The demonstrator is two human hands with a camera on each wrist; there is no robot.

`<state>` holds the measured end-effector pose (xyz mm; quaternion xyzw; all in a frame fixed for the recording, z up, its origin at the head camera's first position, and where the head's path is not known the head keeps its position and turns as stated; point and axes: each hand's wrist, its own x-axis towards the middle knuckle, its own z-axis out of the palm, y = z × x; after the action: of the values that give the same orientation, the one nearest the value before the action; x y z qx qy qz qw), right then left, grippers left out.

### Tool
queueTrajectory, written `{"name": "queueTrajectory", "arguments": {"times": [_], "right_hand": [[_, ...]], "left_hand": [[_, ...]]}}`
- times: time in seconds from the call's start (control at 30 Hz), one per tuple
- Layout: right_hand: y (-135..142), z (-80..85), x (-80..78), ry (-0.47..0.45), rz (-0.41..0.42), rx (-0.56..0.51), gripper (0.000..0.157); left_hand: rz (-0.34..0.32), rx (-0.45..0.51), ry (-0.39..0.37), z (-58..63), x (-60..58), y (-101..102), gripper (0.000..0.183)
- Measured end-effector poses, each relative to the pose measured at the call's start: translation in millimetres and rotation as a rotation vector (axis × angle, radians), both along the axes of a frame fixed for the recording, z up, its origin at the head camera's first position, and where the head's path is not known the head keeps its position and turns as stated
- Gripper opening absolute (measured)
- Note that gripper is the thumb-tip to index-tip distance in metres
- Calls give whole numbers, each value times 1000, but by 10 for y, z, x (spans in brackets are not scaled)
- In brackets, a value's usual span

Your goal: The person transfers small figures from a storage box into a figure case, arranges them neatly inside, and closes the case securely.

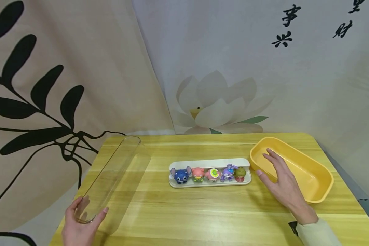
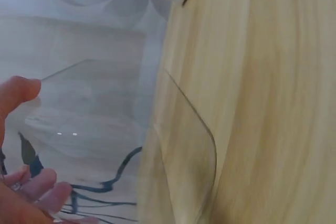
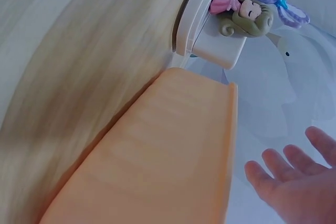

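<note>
My left hand (image 1: 81,222) grips the near end of a long clear plastic cover (image 1: 117,171), thumb on one side and fingers on the other. In the left wrist view the see-through cover (image 2: 191,108) shows its curved edge against the wood. My right hand (image 1: 283,188), fingers spread and holding nothing, hovers over the left side of a yellow plastic basin (image 1: 321,164). Between the hands, a white stepped display base (image 1: 209,163) carries several small cartoon figurines in a row, among them a blue one (image 1: 180,176) at the left and an olive-haired one (image 1: 240,173) at the right.
All of this rests on a light wooden table (image 1: 184,212) with rounded corners. A printed curtain (image 1: 221,51) with a lotus, leaves and characters hangs behind the far edge. The basin's left end stands close to the base's right end.
</note>
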<state>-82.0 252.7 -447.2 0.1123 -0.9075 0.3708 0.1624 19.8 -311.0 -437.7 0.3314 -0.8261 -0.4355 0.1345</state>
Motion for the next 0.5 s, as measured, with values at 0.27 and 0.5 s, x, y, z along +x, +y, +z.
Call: {"name": "queueTrajectory", "arguments": {"times": [0.27,0.5], "right_hand": [[2,39,-4,-1,-1,-5,59],[-25,108,-14,6,8,-22,60]], "left_hand": [[-20,188,235,23,-85,22,81],[-123,305,496,318,-231,71,80]]}}
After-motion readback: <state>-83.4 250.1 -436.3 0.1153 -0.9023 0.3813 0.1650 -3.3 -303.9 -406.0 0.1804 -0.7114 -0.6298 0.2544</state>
